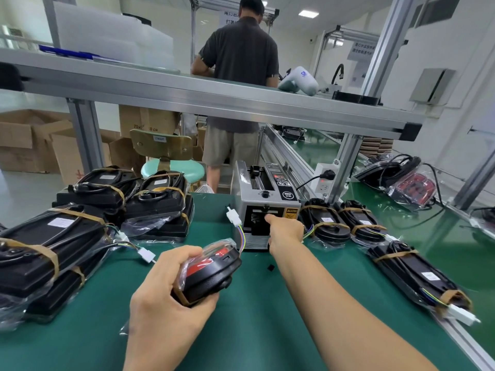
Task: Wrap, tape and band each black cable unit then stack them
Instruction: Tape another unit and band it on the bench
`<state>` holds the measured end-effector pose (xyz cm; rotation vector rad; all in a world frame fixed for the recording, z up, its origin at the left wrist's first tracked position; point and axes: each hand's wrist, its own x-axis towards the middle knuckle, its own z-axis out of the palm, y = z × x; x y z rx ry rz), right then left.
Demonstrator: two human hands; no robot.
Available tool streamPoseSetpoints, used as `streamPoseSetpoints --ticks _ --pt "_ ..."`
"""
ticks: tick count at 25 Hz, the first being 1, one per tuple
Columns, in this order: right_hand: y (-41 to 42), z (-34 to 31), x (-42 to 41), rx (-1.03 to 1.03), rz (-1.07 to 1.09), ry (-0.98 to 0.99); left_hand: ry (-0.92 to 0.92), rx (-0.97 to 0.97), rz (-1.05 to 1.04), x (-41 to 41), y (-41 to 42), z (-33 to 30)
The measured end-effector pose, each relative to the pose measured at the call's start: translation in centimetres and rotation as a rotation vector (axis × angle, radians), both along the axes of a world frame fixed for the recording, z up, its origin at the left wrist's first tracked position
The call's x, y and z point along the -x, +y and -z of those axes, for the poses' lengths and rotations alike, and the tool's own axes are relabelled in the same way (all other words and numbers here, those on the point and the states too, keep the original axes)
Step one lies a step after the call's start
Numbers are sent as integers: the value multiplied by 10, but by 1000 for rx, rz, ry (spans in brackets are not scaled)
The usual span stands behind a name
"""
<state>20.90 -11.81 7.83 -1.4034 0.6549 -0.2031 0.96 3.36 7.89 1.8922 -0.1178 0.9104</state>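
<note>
The green bench mat ran under everything I saw. Banded black cable units were stacked on the left, with more lying on the right. The grey tape dispenser stood at the far centre. My left hand was clamped around a bagged black unit with a red lens, its white connector raised beside the dispenser. My right hand reached into the dispenser's mouth; I couldn't tell its grip.

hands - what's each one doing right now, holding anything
Left hand: closed around a bagged black cable unit.
Right hand: at the tape dispenser outlet, fingertips hidden; grip cannot be told.
</note>
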Motion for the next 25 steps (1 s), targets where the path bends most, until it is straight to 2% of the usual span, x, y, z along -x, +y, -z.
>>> streamPoseSetpoints --ticks 2,4,6,9,11,17,25 --pt "2 -4 1 -33 17 15 1 1 -2 0 0 1" --pt "2 -15 17 -83 -58 16 5 13 -7 0 0 2" --pt "-2 -29 52 -109 -254 -79 8 17 0 -1 2 3" --pt "-4 -48 124 -35 -642 -294 -17 -24 -31 -3 1 3" --pt "-3 -54 157 -75 -792 -364 -36 -34 -48 -1 -4 3" --pt "0 -50 169 -44 -772 -334 -106 -39 -110 7 -14 8" --pt "5 -47 180 -43 -760 -353 -111 -42 -138 9 -16 15"
